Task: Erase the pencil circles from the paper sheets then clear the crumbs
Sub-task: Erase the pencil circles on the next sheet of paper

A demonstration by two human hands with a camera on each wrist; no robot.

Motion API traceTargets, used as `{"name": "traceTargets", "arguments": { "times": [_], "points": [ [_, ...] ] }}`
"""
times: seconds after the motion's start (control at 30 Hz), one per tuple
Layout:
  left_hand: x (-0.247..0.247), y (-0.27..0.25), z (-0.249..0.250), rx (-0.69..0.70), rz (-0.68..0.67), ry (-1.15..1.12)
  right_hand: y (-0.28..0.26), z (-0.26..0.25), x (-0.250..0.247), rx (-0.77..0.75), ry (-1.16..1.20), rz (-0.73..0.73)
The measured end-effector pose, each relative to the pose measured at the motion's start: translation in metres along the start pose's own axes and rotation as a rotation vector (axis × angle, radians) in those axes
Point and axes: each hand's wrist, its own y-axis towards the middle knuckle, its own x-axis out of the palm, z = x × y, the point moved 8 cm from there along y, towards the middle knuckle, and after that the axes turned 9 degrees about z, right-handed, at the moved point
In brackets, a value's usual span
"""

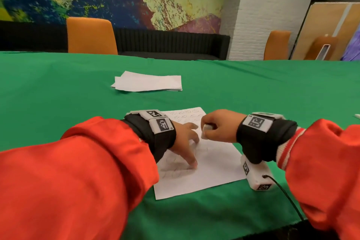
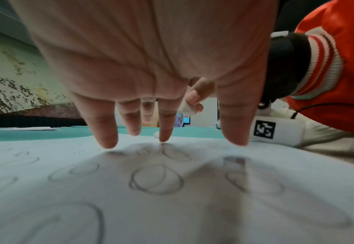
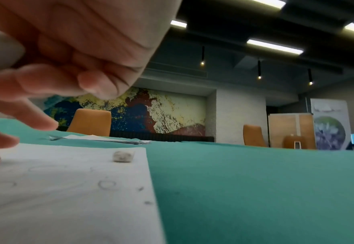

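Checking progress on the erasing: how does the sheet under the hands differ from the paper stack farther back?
The sheet lies single, bears pencil circles, and the left hand presses it; the paper stack is several sheets, shows no marks from here, and is untouched. Both are white, on the green cloth.

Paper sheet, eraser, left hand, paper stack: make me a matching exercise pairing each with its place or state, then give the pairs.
Things:
1. paper sheet
2. eraser
3. left hand
4. paper stack

Places or states:
A. pinched in the right hand
B. lying farther back on the green tablecloth, untouched
C. fingers spread, fingertips pressing down on the sheet
D. flat in front of the person, marked with pencil circles

Pairs: 1-D, 2-A, 3-C, 4-B
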Motion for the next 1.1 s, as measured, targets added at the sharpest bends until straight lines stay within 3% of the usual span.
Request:
{"name": "traceTargets", "arguments": {
  "times": [0.13,0.27,0.7,0.9,1.1],
  "points": [
    [-0.004,-0.004,-0.019,-0.028,-0.002,-0.065,-0.001,-0.001,0.01,-0.02,0.003,-0.078],
    [0.003,-0.015,-0.032,-0.053,-0.075,0.052,-0.001,-0.012,0.024,-0.116,-0.087,-0.174],
    [0.02,-0.019,-0.031,0.004,-0.174,-0.021,-0.001,-0.016,0.02,-0.142,-0.127,-0.168],
    [0.02,-0.019,-0.033,0.007,-0.152,-0.037,-0.008,-0.042,0.031,-0.217,-0.165,-0.343],
    [0.025,-0.016,-0.037,-0.005,-0.179,-0.023,-0.01,-0.049,0.033,-0.221,-0.233,-0.323]
  ]
}}
